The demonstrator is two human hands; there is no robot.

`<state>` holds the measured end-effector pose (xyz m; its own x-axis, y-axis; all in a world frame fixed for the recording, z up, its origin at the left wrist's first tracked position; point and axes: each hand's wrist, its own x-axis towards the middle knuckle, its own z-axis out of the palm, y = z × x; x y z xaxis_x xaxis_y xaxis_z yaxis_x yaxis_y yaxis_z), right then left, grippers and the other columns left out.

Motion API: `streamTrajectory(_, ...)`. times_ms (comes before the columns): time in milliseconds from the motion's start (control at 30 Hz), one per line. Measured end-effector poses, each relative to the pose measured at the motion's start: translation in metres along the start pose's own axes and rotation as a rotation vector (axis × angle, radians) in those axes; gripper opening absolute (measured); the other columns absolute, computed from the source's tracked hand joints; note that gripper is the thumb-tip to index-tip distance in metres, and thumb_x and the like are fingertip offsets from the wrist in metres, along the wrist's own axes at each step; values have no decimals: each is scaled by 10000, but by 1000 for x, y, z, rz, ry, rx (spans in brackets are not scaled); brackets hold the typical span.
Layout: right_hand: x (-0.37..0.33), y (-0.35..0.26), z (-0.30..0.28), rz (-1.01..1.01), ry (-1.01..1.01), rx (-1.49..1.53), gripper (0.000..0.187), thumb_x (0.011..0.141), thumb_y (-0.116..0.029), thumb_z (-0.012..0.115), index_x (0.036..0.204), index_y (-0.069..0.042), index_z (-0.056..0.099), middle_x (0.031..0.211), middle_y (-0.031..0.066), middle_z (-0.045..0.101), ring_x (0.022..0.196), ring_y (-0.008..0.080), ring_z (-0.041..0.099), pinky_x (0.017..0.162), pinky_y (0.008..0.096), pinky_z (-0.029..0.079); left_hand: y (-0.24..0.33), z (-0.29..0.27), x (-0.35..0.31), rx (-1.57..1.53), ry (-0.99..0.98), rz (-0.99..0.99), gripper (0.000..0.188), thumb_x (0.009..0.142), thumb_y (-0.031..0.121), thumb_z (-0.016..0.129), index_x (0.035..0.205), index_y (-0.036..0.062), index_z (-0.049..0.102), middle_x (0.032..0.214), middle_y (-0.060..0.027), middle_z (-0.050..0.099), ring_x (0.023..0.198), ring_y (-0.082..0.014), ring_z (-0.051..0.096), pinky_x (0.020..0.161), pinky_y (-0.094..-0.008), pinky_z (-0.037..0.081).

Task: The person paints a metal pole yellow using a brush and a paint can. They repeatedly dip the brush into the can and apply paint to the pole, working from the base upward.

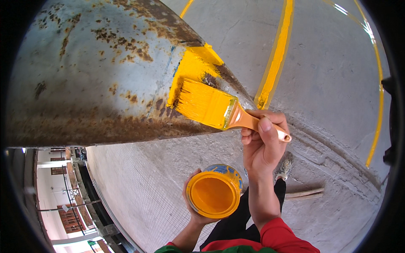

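Note:
My right hand (266, 137) is closed round the orange handle of a wide paintbrush (206, 103), its bristles thick with yellow paint. The bristle tips lie against a rusty grey metal post (97, 80), at the left edge of a fresh yellow patch (192, 63) near the post's lower end. Lower down, my left hand (190, 202) grips a round paint can (223, 169) from its left side. Yellow-orange paint fills the open can, and its outside has blue markings and yellow smears. Most of my left fingers are hidden behind the can.
Yellow lines (276, 55) run across the grey concrete floor (329, 84). Beside my shoe (285, 168) lies a thin wooden strip (304, 194). Paving with a grid pattern (130, 181) spreads at lower left, and a white building (57, 185) stands beyond it.

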<state>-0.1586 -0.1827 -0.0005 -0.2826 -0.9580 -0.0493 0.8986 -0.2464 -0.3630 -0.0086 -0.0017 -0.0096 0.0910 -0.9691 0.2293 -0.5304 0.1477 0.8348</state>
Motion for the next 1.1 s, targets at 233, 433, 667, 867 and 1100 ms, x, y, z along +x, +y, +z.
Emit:
streamTrajectory(233,0,13,3,38,11,-5,117,964,-43,688,1011,42,623,1018,257,721,728,248,729,591,318,614,5,-4,-3,48,-10,-14,1423,557,537,987,1574,35,127,1570,-237,309,1468,-401,361,1211,-552,306)
streamTrajectory(433,-6,10,-14,31,68,-153,108,967,-38,679,1007,49,631,986,242,720,712,240,720,573,308,597,5,0,-6,-16,12,-15,1425,546,535,995,1573,37,141,1568,-230,311,1467,-396,363,1216,-548,302)
streamTrajectory(667,-8,-4,-16,23,31,-6,107,976,-35,651,1021,53,611,1007,275,710,704,257,727,584,313,610,11,5,-3,-72,22,4,1428,530,503,1012,1570,39,150,1558,-224,332,1460,-383,373,1215,-528,311)
streamTrajectory(867,-3,11,-3,45,-17,131,102,980,-22,641,1041,51,602,1049,296,705,732,268,740,616,311,629,9,4,-8,-31,-24,11,1461,517,481,1022,1581,35,124,1575,-235,313,1471,-388,360,1213,-523,319)
streamTrajectory(1100,-1,19,4,92,-28,176,106,983,-14,644,1049,57,603,1057,292,706,770,269,746,628,309,633,3,-2,-13,-22,-28,27,1477,548,477,1009,1597,34,69,1596,-244,274,1492,-403,325,1222,-537,296)
